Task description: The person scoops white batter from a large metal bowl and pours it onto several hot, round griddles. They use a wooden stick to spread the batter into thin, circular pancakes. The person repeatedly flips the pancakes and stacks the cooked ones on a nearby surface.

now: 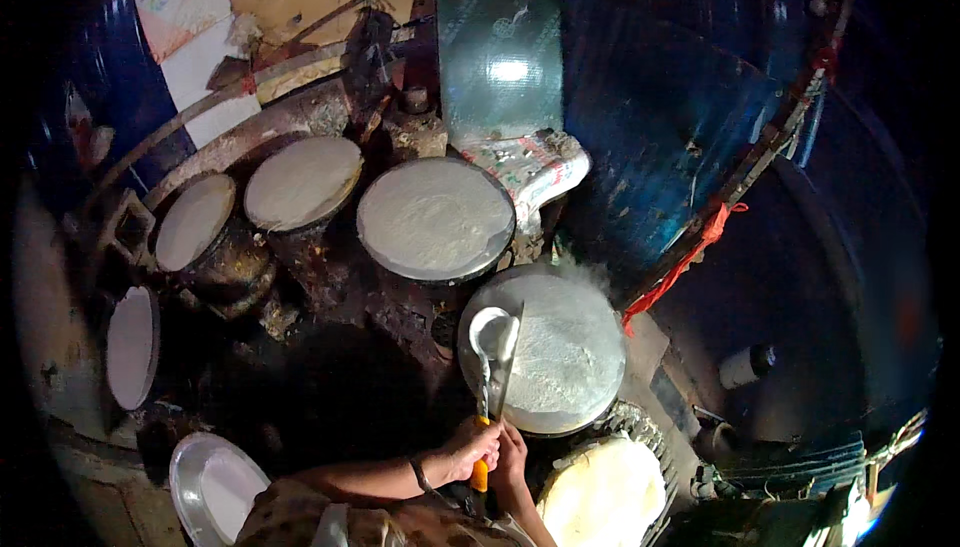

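My left hand is closed around the orange handle of a metal ladle. Right beside it, my right hand grips the lower end of a long flat metal blade, its handle mostly hidden by the hands. Both tools point up over the left part of a round griddle, which bears a pale, steaming layer of batter. A stack of pale yellow flatbreads lies just below the griddle, near my right forearm.
Several more round griddles with pale batter, one of them here, curve away to the left. A metal basin of whitish liquid stands at lower left. A pole with a red cloth slants at right. A printed sack lies behind the griddles.
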Demonstrator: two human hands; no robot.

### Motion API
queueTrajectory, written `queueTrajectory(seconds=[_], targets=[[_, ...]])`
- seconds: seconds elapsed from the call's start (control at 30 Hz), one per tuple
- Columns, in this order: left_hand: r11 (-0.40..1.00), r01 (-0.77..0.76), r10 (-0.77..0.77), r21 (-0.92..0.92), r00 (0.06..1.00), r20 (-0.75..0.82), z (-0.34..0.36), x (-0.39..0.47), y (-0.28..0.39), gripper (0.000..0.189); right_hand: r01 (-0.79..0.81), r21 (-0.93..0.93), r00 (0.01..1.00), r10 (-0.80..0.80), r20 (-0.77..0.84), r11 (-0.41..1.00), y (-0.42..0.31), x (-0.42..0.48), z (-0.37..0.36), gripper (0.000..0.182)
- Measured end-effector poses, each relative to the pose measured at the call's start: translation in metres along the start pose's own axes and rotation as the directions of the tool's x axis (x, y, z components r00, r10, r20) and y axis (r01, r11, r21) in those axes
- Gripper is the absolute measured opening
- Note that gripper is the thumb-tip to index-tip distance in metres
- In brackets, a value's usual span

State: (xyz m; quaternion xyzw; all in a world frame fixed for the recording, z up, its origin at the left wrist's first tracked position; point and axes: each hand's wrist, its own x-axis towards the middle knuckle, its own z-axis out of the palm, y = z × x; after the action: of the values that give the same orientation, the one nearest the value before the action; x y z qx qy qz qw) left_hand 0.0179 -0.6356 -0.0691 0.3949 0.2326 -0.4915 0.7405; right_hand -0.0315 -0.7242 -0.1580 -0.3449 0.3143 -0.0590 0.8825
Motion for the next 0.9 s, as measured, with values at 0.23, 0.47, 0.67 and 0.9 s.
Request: queueTrajectory(seconds=[0.23,0.47,0.67,0.9], targets=[[0.913,0.173,0.048,-0.370,0.855,0.517,-0.028,-0.063,0.067,0.032,0.312,-0.206,0.944,-0.277,0.180,0.927,-0.067,-0.043,0.074,0.027],[0.869,0.182,0.047,-0.461,0.896,0.442,-0.040,-0.031,0.117,0.037,0.619,-0.724,0.631,-0.742,0.227,0.305,-0.050,0.002,0.018,0.033],[0.820,0.221,0.166,-0.528,0.791,0.589,-0.097,-0.089,0.165,0.021,0.215,-0.744,0.806,-0.316,0.501,-0.633,-0.066,0.009,-0.022,0.024],[0.790,-0.120,0.419,-0.602,0.822,0.386,-0.223,-0.185,0.156,0.021,0.130,-0.869,0.861,-0.489,-0.140,0.477,-0.115,0.102,-0.081,0.033]])
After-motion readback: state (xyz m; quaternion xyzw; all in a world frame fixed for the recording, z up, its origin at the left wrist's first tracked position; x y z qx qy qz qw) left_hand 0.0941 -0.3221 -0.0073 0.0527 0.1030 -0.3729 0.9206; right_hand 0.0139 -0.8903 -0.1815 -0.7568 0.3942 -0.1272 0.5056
